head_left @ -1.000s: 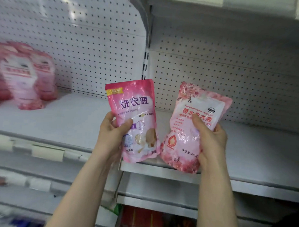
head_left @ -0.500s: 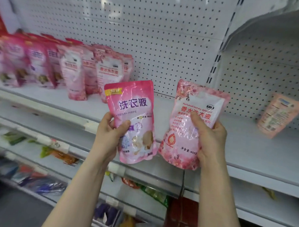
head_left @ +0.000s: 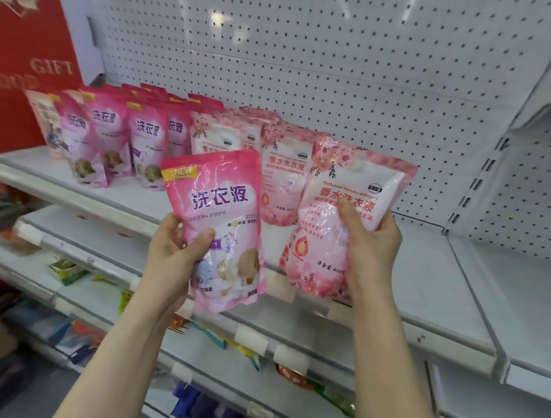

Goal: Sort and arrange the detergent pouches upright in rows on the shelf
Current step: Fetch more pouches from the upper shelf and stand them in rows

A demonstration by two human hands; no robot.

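My left hand (head_left: 174, 255) grips a bright pink detergent pouch (head_left: 219, 206) with a yellow "NEW" banner, held upright in front of the shelf. My right hand (head_left: 372, 244) grips a pale pink floral pouch (head_left: 344, 193), tilted slightly right. Behind them on the white shelf (head_left: 423, 272) stand rows of pouches: bright pink ones (head_left: 113, 132) at the left and pale floral ones (head_left: 284, 165) to their right, all upright.
A white pegboard (head_left: 306, 58) backs the shelf. A red gift display (head_left: 25, 55) stands at the far left. To the right a divider (head_left: 473, 287) separates a neighbouring shelf bay. Lower shelves (head_left: 199, 338) carry price tags and assorted packets.
The view has swung left, bringing the rows of standing pouches into view behind my hands. Both hands still hold the same two pouches in about the same pose.
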